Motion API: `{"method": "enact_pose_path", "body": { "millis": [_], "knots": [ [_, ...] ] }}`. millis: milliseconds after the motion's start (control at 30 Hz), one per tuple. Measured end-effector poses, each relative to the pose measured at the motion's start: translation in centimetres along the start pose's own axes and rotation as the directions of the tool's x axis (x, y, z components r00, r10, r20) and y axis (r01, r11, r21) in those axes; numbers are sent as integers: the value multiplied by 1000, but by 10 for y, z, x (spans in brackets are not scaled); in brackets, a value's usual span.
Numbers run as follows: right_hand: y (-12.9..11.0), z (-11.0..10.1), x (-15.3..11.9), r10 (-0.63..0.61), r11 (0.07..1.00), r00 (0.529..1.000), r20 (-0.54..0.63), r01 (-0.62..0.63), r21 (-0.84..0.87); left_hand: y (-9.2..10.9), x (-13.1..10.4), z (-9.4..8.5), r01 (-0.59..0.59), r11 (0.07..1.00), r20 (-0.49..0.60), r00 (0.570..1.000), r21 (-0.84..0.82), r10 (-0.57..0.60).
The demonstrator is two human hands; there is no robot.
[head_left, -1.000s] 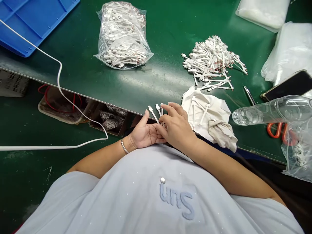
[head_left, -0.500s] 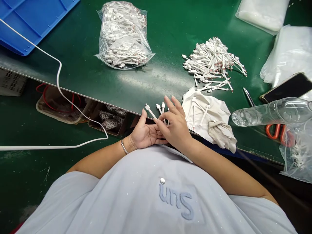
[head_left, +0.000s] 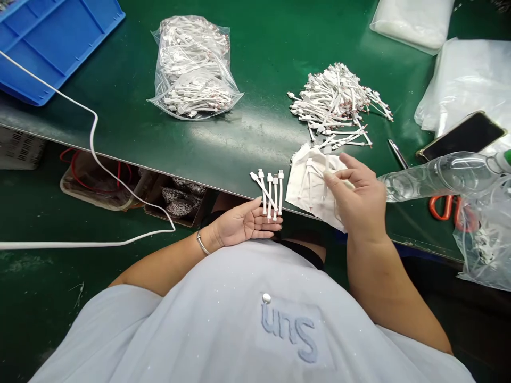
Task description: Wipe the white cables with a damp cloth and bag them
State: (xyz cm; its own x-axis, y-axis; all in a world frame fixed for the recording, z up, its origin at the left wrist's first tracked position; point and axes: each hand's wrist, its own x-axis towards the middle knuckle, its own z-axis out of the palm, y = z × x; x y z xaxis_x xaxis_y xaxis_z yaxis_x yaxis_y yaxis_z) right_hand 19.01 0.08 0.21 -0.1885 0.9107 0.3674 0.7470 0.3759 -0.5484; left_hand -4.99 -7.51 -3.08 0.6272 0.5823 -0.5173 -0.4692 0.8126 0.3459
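My left hand (head_left: 241,223) lies palm up at the table edge, its fingers stretched out flat. Across those fingers rest several short white cables (head_left: 270,196), fanned side by side, one slanting over the others; their plug ends point toward the table. Over a crumpled white cloth (head_left: 296,183), my right hand (head_left: 361,205) pinches a short white cable (head_left: 327,161) between thumb and forefinger. Another couple of cables lie on the cloth, partly covered by the hand. Just beyond is a loose pile of the same cables (head_left: 337,101).
A clear bag of cables (head_left: 195,69) stands at the back left, near a blue crate (head_left: 59,48). To the right are a pen (head_left: 398,153), a phone (head_left: 463,135), a water bottle (head_left: 435,175), orange-handled scissors (head_left: 441,207) and plastic bags (head_left: 459,80). A white cord (head_left: 92,138) crosses the left side.
My right hand has left the cables at my left hand and moved right to the cloth, taking hold of a cable there. The slanting cable now lies on my left fingers.
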Motion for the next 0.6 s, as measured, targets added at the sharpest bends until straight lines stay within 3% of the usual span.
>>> {"method": "enact_pose_path", "body": {
  "millis": [100,267,433,600],
  "knots": [
    [15,4,-5,54,997,995,-86,-59,-55,0,4,8,18,1000,-56,998,7,-17],
    [8,2,-18,-98,993,973,-211,83,-81,2,10,27,32,998,-122,992,60,-24],
    [16,-7,-29,-144,989,951,-272,133,-58,1,11,37,6,994,-196,980,109,16],
    [28,-7,-36,-143,990,935,-326,132,-55,9,-6,38,-105,982,-173,976,155,132]
  ]
}}
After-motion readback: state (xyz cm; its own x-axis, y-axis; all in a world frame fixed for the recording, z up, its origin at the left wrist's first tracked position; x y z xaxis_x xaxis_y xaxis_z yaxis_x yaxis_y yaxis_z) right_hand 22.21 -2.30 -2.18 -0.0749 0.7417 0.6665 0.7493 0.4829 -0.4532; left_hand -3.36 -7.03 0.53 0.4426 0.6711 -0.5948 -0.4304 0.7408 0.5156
